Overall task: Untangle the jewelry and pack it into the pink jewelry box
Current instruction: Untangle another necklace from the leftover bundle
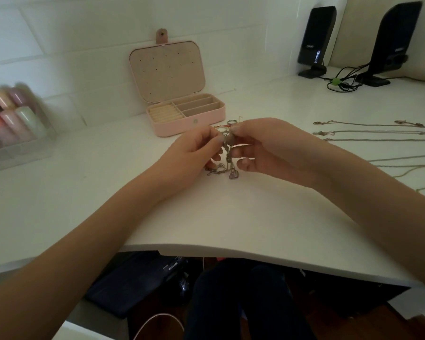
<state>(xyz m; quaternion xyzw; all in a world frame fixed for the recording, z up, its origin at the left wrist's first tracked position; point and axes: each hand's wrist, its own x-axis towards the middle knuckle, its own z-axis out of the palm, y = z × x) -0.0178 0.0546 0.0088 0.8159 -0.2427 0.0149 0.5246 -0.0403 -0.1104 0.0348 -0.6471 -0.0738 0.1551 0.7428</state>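
Note:
A tangled clump of jewelry (228,153), chains with rings and a red thread, hangs between my two hands just above the white desk (243,217). My left hand (192,150) pinches its upper left part, and my right hand (263,148) pinches the top right, other fingers curled beside the dangling chains. The clump's lower end touches the desk. Behind my hands stands the pink jewelry box (185,119), lid up, its ring rolls and divided compartments showing no jewelry.
Several straightened chains (373,131) lie in rows on the desk at the right. A clear organiser with pastel bottles (12,119) stands at the left. Two black speakers (317,38) with cables sit at the back right. The desk's front edge curves below my forearms.

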